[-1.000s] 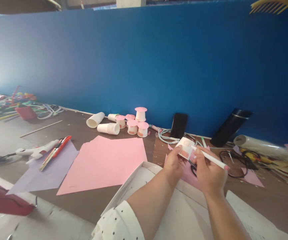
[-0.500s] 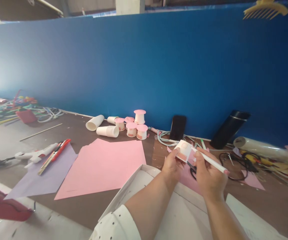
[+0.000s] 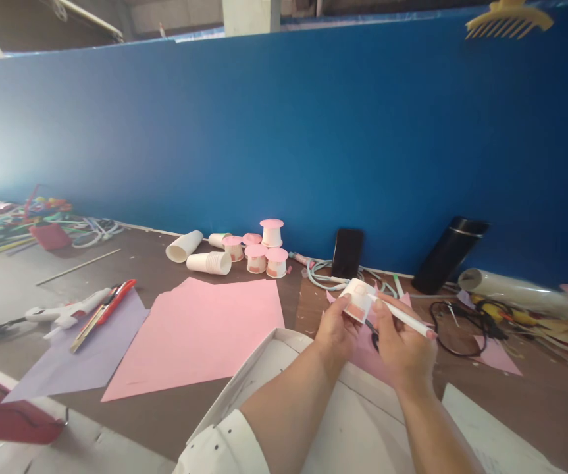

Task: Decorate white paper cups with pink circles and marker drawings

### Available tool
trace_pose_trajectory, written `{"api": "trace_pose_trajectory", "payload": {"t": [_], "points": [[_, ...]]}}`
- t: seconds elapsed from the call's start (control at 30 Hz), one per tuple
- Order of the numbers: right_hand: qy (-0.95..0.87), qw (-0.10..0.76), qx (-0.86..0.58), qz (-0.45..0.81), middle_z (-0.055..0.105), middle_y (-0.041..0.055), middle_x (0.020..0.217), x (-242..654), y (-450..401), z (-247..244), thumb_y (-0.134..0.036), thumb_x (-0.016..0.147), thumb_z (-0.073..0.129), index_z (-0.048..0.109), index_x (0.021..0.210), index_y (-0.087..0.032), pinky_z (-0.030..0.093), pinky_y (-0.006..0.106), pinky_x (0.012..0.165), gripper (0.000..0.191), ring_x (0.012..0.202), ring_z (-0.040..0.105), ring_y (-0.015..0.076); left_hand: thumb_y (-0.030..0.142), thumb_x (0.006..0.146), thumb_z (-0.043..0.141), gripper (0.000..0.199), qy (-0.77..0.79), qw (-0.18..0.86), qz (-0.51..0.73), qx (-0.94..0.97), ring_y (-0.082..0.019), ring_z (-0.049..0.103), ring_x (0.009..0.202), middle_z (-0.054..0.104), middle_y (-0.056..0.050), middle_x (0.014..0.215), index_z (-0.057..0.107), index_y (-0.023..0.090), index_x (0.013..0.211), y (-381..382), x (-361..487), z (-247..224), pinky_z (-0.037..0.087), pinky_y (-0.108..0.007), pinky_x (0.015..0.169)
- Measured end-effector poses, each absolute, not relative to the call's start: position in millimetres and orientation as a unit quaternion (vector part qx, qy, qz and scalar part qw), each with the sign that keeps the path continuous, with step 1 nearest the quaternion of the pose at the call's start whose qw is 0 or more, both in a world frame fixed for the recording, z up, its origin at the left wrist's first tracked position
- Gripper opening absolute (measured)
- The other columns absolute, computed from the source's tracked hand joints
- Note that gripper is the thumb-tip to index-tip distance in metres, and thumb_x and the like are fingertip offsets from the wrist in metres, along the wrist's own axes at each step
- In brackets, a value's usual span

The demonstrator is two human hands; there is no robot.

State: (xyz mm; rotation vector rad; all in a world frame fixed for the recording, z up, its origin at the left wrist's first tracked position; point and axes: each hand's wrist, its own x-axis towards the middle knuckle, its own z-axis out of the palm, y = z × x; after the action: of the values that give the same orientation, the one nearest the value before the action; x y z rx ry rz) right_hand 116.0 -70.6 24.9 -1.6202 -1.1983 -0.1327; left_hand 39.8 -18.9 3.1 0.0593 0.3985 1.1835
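Between the thumb and fingers of my left hand (image 3: 337, 331) is a small white paper cup (image 3: 357, 299) with a pinkish-brown patch and a drawn outline on its side. My right hand (image 3: 407, 349) is closed round a white marker pen (image 3: 406, 315), its tip against or very near the cup's side. Scissors (image 3: 372, 334) with dark handles show in part between the hands, over pink paper scraps. Below my forearms lies a shallow white box lid (image 3: 264, 368). Several finished-looking cups with pink round tops (image 3: 256, 258) stand by the blue wall.
Pink paper sheets (image 3: 205, 329) lie left of the lid. Further left are a red utility knife (image 3: 103, 313), a white glue gun (image 3: 71, 308) and purple paper (image 3: 86, 359). Stacked paper cups (image 3: 209, 263), a phone (image 3: 347, 253), a black flask (image 3: 449, 257) and cables sit along the wall.
The pen tip has moved a little closer to the drawn outline on the cup. Both hands keep their holds, and the view has shifted slightly.
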Motion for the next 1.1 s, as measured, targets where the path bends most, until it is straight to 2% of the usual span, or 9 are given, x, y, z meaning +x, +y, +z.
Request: {"api": "trace_pose_trajectory", "payload": {"t": [0.4, 1.1], "points": [[-0.513, 0.524, -0.675, -0.08, 0.073, 0.0107, 0.099, 115.2, -69.4, 23.7, -0.049, 0.086, 0.048, 0.075, 0.099, -0.019, 0.05, 0.036, 0.075, 0.042, 0.094, 0.067, 0.0285, 0.016, 0.079, 0.065, 0.013, 0.191, 0.814, 0.548, 0.025, -0.016, 0.07, 0.08, 0.073, -0.011, 0.09, 0.069, 0.01, 0.09, -20.3, 39.2, 6.1, 0.055, -0.022, 0.075], [-0.508, 0.497, -0.699, -0.077, 0.074, 0.0096, 0.095, 116.4, -69.2, 23.3, -0.051, 0.085, 0.047, 0.075, 0.097, -0.02, 0.047, 0.034, 0.069, 0.043, 0.088, 0.067, 0.0278, 0.015, 0.078, 0.065, 0.014, 0.189, 0.815, 0.547, 0.033, -0.016, 0.07, 0.08, 0.073, -0.011, 0.091, 0.069, 0.01, 0.091, -19.9, 40.0, 2.7, 0.055, -0.022, 0.073]]}}
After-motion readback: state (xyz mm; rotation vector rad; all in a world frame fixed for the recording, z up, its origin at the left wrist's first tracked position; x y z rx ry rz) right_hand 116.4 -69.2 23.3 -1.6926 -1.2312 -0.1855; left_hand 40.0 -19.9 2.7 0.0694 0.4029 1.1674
